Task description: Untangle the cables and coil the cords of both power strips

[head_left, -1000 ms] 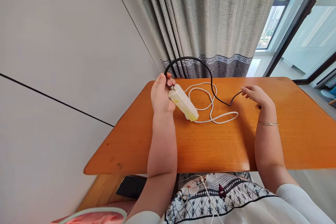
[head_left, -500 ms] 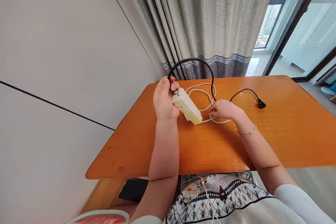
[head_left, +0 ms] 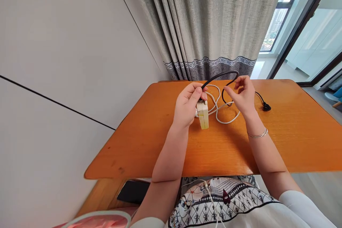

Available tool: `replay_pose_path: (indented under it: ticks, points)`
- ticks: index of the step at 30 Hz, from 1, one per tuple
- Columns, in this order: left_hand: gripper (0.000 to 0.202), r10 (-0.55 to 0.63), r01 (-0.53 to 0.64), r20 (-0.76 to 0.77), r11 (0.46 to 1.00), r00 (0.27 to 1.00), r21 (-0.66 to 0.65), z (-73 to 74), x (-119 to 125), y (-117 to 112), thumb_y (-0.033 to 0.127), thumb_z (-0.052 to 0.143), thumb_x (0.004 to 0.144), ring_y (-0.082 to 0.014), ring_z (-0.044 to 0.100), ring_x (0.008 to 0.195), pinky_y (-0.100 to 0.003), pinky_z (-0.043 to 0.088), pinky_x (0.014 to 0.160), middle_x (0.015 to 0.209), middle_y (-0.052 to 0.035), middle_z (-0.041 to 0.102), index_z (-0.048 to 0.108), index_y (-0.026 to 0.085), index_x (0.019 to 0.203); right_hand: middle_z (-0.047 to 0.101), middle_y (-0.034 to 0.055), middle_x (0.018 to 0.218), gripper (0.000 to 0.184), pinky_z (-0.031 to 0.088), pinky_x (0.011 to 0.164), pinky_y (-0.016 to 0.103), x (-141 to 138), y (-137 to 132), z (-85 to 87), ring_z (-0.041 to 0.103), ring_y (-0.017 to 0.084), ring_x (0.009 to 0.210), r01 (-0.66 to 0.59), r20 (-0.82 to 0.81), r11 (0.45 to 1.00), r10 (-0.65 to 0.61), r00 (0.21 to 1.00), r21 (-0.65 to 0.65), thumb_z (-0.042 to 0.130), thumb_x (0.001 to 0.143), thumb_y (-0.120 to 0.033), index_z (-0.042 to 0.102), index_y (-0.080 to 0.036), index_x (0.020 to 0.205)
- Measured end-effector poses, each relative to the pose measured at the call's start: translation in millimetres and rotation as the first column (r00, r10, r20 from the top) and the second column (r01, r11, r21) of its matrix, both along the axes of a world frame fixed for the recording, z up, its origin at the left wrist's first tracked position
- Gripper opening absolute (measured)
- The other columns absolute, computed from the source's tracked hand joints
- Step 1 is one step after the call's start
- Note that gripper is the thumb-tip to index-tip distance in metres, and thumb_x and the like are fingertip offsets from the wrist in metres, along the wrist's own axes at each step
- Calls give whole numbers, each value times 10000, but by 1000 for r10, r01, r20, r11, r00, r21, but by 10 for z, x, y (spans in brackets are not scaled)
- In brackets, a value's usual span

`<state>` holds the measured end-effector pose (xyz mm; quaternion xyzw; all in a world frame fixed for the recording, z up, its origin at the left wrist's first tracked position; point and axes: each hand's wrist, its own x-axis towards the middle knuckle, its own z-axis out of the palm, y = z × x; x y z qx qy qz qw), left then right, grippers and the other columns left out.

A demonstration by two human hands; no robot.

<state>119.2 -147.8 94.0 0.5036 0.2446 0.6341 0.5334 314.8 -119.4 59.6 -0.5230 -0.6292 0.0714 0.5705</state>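
On the far middle of the tabletop [head_left: 240, 153], a cream power strip [head_left: 203, 114] stands on its near end, tilted up from the wood and held by the left hand [head_left: 188, 105]. The left fingers [head_left: 197, 92] are closed around the strip's far end, with thumb and forefinger pinched where the black cable [head_left: 221, 75] enters it. From there the cable arches to the right, bends down beside the right hand [head_left: 243, 96], and runs on to a small black plug [head_left: 266, 107] lying on the wood, well apart from the strip. The right fingers [head_left: 240, 80] are half curled and touch the bend of the cable; it cannot be told whether they pinch it or only rest against it. A white cable [head_left: 227, 121] lies in loose loops between the two hands, just right of the strip. The step in hand is judged to be work on the joint between black cable and strip. Any further move there would call for a steady left-hand hold, and for slack kept free of the white loops. All these things lie loose, none inside a box, tray or other holder. A bracelet [head_left: 258, 135] circles the right wrist. A grey curtain [head_left: 213, 25] hangs beyond the far edge, and a dark phone [head_left: 133, 191] lies on a lower ledge at near left.
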Motion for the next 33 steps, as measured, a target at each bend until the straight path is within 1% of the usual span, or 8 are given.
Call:
replay_pose_path:
  ticks: [4,8,13,15,22,27,30,33]
  points:
    - [392,-157,157,-26,988,987,10,-2,24,-54,509,855,732,-99,512,559,-222,447,543,580,48,471,638,185,777,672,133,1263,403,502,962,407,62,76,-64,629,250,1165,-69,120,998,67,990,9,625,913,-442,567,-222,1245]
    - [401,-310,314,-142,949,940,7,13,-17,-111,555,804,776,-92,478,521,-219,395,514,547,64,401,644,188,789,723,110,1114,285,497,973,384,160,111,-67,667,227,1076,-41,107,999,44,993,-36,404,1022,-393,623,-218,1073]
    - [428,-545,569,-417,819,727,-79,14,-16,-196,585,675,880,-98,440,537,-260,404,541,578,30,453,673,165,799,683,97,1059,335,513,941,357,331,82,11,675,204,1009,147,-123,975,-128,984,165,336,1040,-402,620,-227,1069]
    - [434,-565,581,-398,809,723,-93,-3,15,-198,592,674,878,-98,437,536,-259,392,532,582,29,452,664,163,811,655,98,1076,379,520,914,359,392,75,30,674,197,954,194,-158,966,-167,973,170,295,1043,-405,621,-228,1119]
    - [365,-428,426,-35,903,903,-55,-35,38,-88,499,792,788,-77,431,459,-244,382,499,576,42,489,634,174,835,700,97,987,359,499,804,339,274,39,40,657,215,865,16,189,982,20,982,-188,346,1027,-340,607,-188,1220]
    - [206,-218,223,56,971,974,-86,9,-12,0,331,748,815,-74,473,469,-248,454,534,655,20,587,630,174,878,749,186,1085,510,478,813,349,5,-89,20,702,283,979,-9,490,832,336,804,-555,500,959,-184,442,-76,1455]
    - [82,-15,23,102,997,995,-78,31,-104,93,251,673,852,-85,530,504,-230,469,540,672,11,623,631,180,856,707,246,1245,596,473,848,361,-46,-178,56,685,323,1124,79,591,797,373,715,-599,508,971,-179,350,-48,1530]
    - [52,93,-89,115,995,989,-42,22,-197,181,223,654,859,-98,591,549,-222,499,570,682,-2,659,654,174,842,737,215,1189,445,458,793,353,-65,-292,153,708,323,1075,127,662,809,366,654,-574,436,1017,-205,485,-87,1443]
